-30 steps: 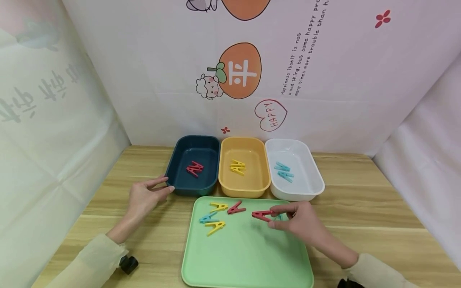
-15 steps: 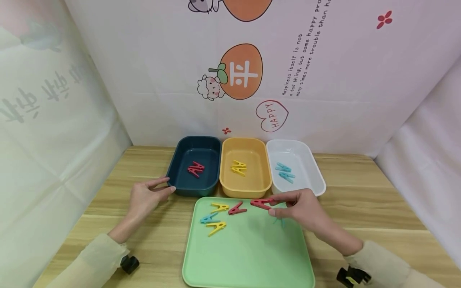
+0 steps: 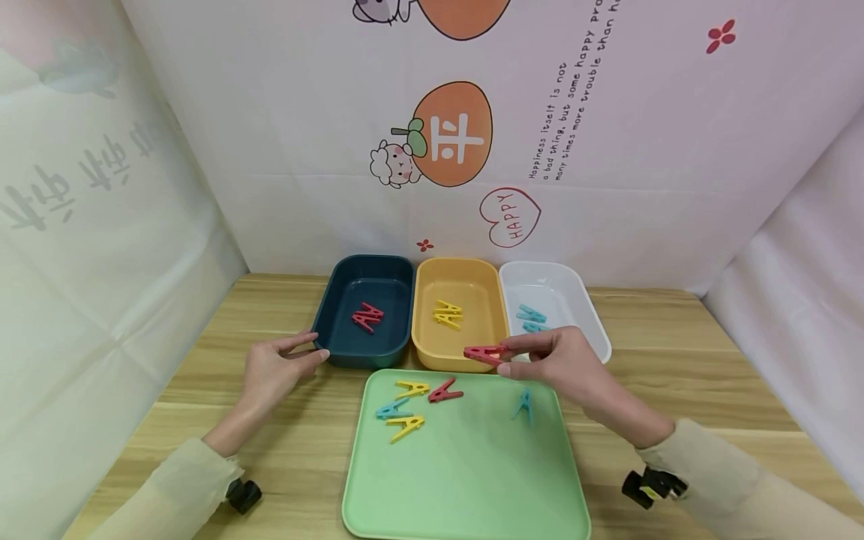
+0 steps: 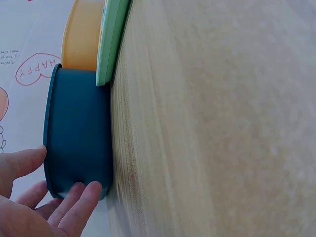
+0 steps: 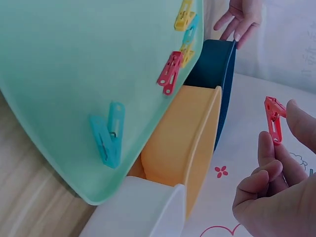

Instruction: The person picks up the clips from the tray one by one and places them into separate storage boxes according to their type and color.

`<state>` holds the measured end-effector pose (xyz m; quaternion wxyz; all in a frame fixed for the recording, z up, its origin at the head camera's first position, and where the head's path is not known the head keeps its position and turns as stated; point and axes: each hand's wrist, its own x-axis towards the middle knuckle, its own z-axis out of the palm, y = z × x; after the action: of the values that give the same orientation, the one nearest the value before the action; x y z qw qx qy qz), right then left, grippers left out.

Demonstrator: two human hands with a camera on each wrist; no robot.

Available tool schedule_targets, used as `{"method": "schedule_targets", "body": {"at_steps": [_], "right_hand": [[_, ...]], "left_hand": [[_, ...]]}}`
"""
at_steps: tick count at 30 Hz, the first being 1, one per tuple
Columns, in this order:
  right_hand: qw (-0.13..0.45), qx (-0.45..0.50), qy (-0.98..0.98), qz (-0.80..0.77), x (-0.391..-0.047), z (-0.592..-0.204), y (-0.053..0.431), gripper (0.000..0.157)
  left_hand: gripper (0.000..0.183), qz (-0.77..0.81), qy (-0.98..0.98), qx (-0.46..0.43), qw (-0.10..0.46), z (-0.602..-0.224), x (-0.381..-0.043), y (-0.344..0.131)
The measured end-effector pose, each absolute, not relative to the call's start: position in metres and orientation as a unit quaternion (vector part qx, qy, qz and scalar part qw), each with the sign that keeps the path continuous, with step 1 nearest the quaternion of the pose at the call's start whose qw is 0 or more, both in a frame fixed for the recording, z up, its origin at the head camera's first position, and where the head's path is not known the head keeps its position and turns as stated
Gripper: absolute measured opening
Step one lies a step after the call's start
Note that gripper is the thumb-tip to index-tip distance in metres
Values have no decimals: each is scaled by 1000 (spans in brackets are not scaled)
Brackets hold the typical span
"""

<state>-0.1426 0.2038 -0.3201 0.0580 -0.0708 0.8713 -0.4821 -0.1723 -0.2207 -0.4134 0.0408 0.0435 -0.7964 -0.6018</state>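
My right hand (image 3: 567,371) pinches a red clothespin (image 3: 481,354) between thumb and fingers, above the near edge of the yellow bin (image 3: 459,281). Its jaw end points left in the head view. At the near left corner of the dark blue bin (image 3: 364,360), my left hand (image 3: 270,369) touches rim and outer wall with fingers extended. Inside that bin lie red clothespins (image 3: 367,317); the yellow bin holds yellow clothespins (image 3: 447,313). Light blue clothespins (image 3: 531,313) lie in the white bin (image 3: 574,315), partly hidden by my right hand.
A green tray (image 3: 466,472) sits before the bins. At its far left are two yellow clothespins (image 3: 407,426), a light blue clothespin (image 3: 394,409) and another red clothespin (image 3: 445,391). One more blue clothespin (image 3: 524,405) lies right. A printed cloth (image 3: 304,210) hangs behind.
My right hand has carried the red clothespin from over the tray forward to the yellow bin's near edge, uncovering the blue clothespin on the tray. My left hand stays at the dark blue bin.
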Motion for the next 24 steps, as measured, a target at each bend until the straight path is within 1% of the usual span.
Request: {"method": "schedule_targets", "body": {"at_steps": [7,13,24], "right_hand": [[66,-69,874,-477,-154,-312,197,42],[66,-72,884,-458,-164,-309,189,41],[73,-74,874,-476,-184,-304,175,43]], "left_hand": [[51,-602,-796,43,44,-413,-171,-220],[52,-603,-796,42,44,-413,-171,-220],[52,-603,-795,42,41,-414,-174,-221]]}}
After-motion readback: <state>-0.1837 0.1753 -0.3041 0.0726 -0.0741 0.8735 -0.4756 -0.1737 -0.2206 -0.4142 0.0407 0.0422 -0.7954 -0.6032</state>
